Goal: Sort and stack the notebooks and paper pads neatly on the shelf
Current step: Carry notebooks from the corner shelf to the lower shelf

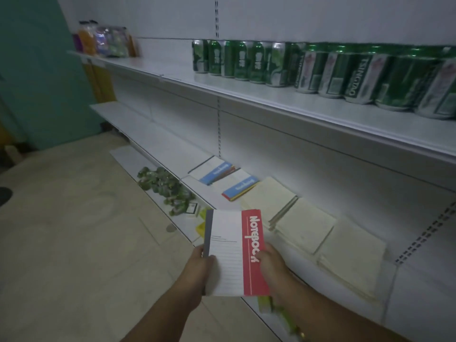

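Red notebook (pixel 235 253) gripped betw. both hands: left hand (pixel 201 265) & right hand (pixel 271 264) on its edges.

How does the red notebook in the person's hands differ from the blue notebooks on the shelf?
The red notebook is held in the air by the left hand and right hand; the blue notebooks lie flat on the lower shelf. Its side band is red, theirs blue. Both have white covers with white lettering on the band.

We look down and forward from a single head-worn wide-angle camera, close above our own hands, facing white shelves (pixel 271 99) that run diagonally away toward the left.
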Demonstrator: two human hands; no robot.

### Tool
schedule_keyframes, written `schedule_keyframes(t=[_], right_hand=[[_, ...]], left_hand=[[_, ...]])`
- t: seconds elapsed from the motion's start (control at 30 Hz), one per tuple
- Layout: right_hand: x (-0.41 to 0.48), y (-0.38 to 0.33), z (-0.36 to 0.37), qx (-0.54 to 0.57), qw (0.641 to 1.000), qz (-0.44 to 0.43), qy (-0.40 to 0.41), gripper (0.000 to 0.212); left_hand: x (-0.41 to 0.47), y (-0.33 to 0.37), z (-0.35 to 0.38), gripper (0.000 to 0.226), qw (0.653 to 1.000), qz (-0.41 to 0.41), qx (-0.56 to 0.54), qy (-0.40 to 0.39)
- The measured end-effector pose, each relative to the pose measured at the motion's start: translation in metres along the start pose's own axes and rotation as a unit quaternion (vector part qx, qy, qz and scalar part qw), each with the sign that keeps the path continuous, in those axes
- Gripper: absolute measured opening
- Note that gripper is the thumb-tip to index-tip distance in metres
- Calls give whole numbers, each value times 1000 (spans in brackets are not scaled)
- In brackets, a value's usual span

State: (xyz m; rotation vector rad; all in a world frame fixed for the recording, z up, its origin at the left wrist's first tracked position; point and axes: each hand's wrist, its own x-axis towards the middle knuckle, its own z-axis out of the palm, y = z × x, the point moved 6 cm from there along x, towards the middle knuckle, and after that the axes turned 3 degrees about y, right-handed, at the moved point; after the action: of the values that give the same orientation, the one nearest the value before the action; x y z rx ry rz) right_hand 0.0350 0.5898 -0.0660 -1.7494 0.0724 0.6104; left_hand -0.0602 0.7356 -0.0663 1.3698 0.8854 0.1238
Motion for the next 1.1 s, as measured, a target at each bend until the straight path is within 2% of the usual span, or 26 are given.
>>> schedule_keyframes(t=[0.23, 0.4, 0.57, 0.8, 0.93, 1.1], right_hand=[[76, -25, 61, 36, 998, 8, 42, 32], [171, -45, 103, 60, 994, -5, 88, 33], [254, -47, 142, 85, 989, 47, 114, 29], [330, -72, 142, 96, 973, 86, 193, 31], [371, -87, 139, 28, 960, 67, 269, 35], [410, -91, 130, -22, 939, 74, 334, 23]], left_hand=[[105, 49, -33, 30, 999, -30, -4, -31], [208, 77, -42, 23, 998, -31, 49, -23], [312, 80, -58, 28, 991, -73, 113, -21], [408, 130, -17, 27, 976, -22, 195, -94], [479, 151, 9, 19, 969, 19, 218, -116], [551, 154, 52, 20, 933, 68, 301, -186]])
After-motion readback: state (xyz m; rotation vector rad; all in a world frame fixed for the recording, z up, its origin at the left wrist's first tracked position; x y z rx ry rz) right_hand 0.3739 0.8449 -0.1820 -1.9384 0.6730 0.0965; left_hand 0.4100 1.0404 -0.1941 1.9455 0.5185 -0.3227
